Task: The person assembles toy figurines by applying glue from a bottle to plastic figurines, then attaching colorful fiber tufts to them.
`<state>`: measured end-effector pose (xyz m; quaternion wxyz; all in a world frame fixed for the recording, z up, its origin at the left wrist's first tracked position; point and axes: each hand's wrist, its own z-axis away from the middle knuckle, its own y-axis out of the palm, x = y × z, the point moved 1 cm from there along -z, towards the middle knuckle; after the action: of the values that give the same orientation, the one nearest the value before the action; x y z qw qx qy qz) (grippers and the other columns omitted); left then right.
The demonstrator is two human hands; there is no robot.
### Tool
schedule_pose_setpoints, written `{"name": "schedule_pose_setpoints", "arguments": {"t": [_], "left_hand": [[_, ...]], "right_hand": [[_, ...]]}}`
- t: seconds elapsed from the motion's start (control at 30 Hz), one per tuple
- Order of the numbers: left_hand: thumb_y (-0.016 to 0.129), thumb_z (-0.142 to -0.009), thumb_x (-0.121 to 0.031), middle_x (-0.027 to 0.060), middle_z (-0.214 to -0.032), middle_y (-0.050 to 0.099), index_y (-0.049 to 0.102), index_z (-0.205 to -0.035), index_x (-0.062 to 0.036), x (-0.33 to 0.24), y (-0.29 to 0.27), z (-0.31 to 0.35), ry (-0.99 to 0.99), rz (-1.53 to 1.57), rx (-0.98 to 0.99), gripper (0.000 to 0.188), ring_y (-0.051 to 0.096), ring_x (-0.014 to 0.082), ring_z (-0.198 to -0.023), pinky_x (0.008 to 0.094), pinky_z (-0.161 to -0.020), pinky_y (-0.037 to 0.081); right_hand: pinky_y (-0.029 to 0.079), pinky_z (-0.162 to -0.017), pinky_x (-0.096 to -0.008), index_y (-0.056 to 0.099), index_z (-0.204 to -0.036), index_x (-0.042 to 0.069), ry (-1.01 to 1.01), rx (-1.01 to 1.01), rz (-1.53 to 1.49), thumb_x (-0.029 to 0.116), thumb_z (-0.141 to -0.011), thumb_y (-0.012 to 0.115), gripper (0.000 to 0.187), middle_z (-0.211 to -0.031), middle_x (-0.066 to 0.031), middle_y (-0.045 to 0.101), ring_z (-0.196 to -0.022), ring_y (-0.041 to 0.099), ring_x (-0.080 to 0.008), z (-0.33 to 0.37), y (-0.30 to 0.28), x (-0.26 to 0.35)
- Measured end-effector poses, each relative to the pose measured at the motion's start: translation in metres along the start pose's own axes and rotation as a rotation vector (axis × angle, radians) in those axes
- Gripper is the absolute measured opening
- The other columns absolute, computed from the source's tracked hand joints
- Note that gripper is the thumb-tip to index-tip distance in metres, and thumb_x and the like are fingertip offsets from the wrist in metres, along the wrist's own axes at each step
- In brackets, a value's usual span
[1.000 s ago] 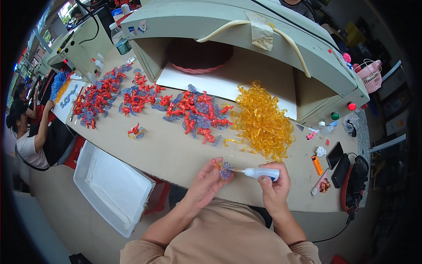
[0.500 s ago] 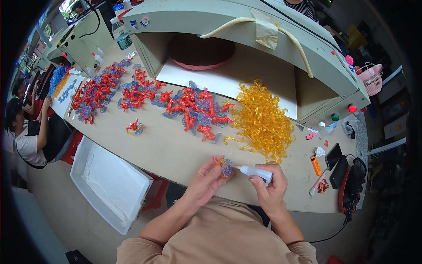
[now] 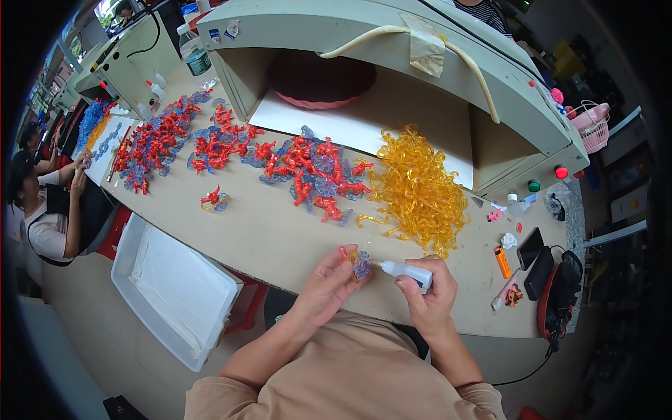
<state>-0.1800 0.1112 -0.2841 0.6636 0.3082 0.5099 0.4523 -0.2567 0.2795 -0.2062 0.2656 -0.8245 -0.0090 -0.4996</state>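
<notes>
My left hand [image 3: 329, 280] pinches a small toy piece [image 3: 359, 264] made of red, clear bluish and orange plastic, just above the table's front edge. My right hand [image 3: 428, 297] grips a small white squeeze bottle [image 3: 406, 271] whose thin nozzle touches that piece. Behind my hands lies a heap of curly translucent orange plastic parts [image 3: 418, 189]. To its left, many red figures on bluish clear pieces [image 3: 308, 171] spread across the tan table [image 3: 259, 231].
A grey hood-like machine [image 3: 392, 63] with a pink round tray [image 3: 318, 80] inside stands at the back. A white bin [image 3: 175, 287] sits below the table's left front. A phone [image 3: 529, 247], an orange lighter [image 3: 503, 262] lie right. Another person [image 3: 42, 210] sits far left.
My view has shifted a little. Both hands stay together at the front edge, the bottle's nozzle still on the small piece.
</notes>
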Motion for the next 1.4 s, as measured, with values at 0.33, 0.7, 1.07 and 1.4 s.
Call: {"name": "schedule_pose_setpoints", "arguments": {"t": [0.33, 0.7, 1.07, 1.4], "left_hand": [[0.056, -0.097, -0.013, 0.0052, -0.113, 0.06, 0.052, -0.13, -0.0071, 0.001, 0.001, 0.0, -0.005, -0.005, -0.01, 0.034, 0.06, 0.0157, -0.105, 0.0366, -0.099, 0.049], [0.056, -0.096, -0.012, 0.0055, -0.115, 0.061, 0.052, -0.13, -0.0069, 0.0, -0.002, 0.001, -0.002, 0.025, -0.006, 0.034, 0.06, 0.0158, -0.107, 0.0362, -0.098, 0.05], [0.061, -0.093, -0.01, 0.0085, -0.119, 0.06, 0.05, -0.13, -0.0022, -0.016, 0.014, 0.017, -0.178, -0.16, 0.164, 0.039, 0.06, 0.0184, -0.111, 0.0356, -0.097, 0.049], [0.064, -0.092, -0.011, 0.0042, -0.113, 0.063, 0.056, -0.124, -0.0067, -0.016, 0.013, 0.015, -0.25, -0.192, 0.108, 0.034, 0.063, 0.0135, -0.1, 0.0284, -0.084, 0.053]], "right_hand": [[0.049, -0.065, -0.0306, 0.06, -0.096, 0.002, -0.003, -0.008, 0.016, 0.013, -0.077, 0.079, 0.028, -0.084, -0.011, 0.064, -0.073, 0.062, -0.0218, 0.001, 0.001, -0.001], [0.052, -0.067, -0.0285, 0.053, -0.101, 0.003, 0.131, -0.032, -0.299, 0.007, -0.085, 0.07, 0.024, -0.09, -0.0089, 0.061, -0.079, 0.063, -0.0168, 0.005, 0.001, -0.014], [0.047, -0.069, -0.0245, 0.066, -0.112, 0.005, 0.208, 0.463, -0.432, -0.001, -0.078, 0.074, 0.035, -0.09, -0.0016, 0.051, -0.078, 0.053, -0.0106, -0.014, 0.008, -0.008], [0.045, -0.074, -0.0277, 0.069, -0.108, 0.008, 0.066, 0.51, -0.311, 0.006, -0.079, 0.075, 0.029, -0.094, -0.005, 0.058, -0.086, 0.056, -0.0157, -0.017, 0.007, -0.013]]}}
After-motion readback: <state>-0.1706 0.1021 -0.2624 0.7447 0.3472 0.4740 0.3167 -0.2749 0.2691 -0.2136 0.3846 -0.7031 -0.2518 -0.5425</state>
